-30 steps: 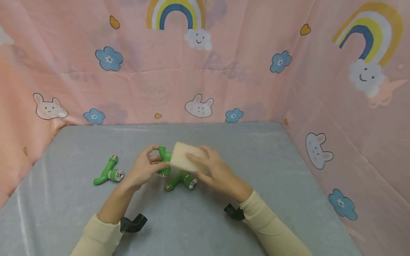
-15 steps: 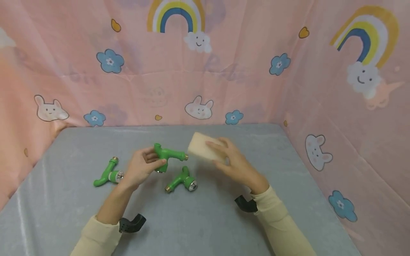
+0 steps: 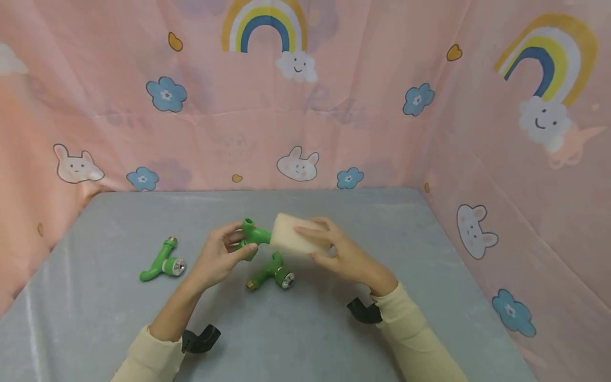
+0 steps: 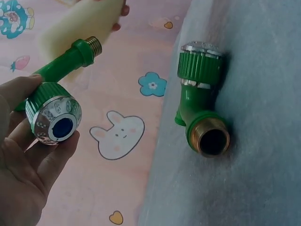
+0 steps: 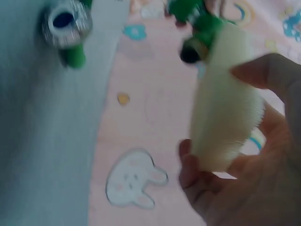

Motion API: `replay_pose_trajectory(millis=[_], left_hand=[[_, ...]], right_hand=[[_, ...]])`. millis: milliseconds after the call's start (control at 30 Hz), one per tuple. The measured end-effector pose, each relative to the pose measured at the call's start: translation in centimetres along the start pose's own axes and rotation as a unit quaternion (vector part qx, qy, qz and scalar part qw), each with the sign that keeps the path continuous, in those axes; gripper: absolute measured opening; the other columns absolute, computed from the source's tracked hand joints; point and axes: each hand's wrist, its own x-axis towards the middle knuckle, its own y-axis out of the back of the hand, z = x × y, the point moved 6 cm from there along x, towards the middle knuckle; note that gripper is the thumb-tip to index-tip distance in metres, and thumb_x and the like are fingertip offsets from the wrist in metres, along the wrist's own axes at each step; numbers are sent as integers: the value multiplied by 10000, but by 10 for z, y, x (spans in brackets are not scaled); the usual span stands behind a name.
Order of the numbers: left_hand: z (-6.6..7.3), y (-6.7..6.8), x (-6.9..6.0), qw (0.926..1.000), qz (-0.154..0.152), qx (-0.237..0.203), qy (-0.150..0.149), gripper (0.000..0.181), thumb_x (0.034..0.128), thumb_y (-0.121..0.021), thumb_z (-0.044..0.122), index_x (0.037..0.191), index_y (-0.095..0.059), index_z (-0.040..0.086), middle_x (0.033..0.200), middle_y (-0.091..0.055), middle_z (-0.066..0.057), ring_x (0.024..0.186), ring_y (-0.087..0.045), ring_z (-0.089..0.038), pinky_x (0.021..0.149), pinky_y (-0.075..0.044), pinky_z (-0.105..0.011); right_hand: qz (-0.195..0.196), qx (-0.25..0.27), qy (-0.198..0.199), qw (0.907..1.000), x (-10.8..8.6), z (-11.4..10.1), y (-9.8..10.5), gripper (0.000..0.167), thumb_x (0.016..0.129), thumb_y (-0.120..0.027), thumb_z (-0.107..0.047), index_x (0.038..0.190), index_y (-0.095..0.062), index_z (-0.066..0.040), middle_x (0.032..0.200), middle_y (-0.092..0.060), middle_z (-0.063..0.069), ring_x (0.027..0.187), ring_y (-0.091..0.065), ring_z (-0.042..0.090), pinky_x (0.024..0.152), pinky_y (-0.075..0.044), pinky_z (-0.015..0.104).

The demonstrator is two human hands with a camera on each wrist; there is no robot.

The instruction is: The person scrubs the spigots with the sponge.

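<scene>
My left hand point(image 3: 221, 257) grips a green faucet point(image 4: 63, 66) by its ribbed knob end, above the table. In the left wrist view its threaded brass end points up and right, and the knob's silver cap faces the camera. A pale cream sponge point(image 3: 298, 233) is held between the thumb and fingers of my right hand point(image 3: 350, 257). In the head view the sponge overlaps the faucet's threaded end; whether they touch I cannot tell. Below the hands a second green faucet point(image 3: 272, 273) lies on the table.
A third green faucet point(image 3: 163, 261) lies to the left of my left hand on the grey cloth-covered table point(image 3: 286, 339). A pink printed curtain point(image 3: 238, 116) stands behind the table and along its sides. Black curved pieces point(image 3: 201, 339) stick out at both wrists.
The sponge moved right, away from the faucet, uncovering its threaded end, then came back left over that end. The held faucet tilted slightly. Both faucets on the table stayed put.
</scene>
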Motion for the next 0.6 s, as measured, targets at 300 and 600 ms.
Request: replay_pose_trajectory(millis=[300,600], left_hand=[[-5,5,-2,9996,81,103,260,483,972,-665,70,1409,-500,-53,1251,-670,-303,1132,-682,-439,833,-633,-379],[-8,-1,2,9980,-19,-347,524,450,989,-655,124,1385,-497,-23,1230,-670,-326,1036,-737,-363,772,-634,-306]], right_hand=[[221,-432,-594,9971,-8,21,31,542,932,-618,-84,1460,-556,-195,1474,-424,185,1165,-506,333,862,-481,391],[120,-211,217,9995,4,-3,-5,575,972,-652,-167,1518,-478,-219,1503,-396,191,1203,-515,307,923,-499,400]])
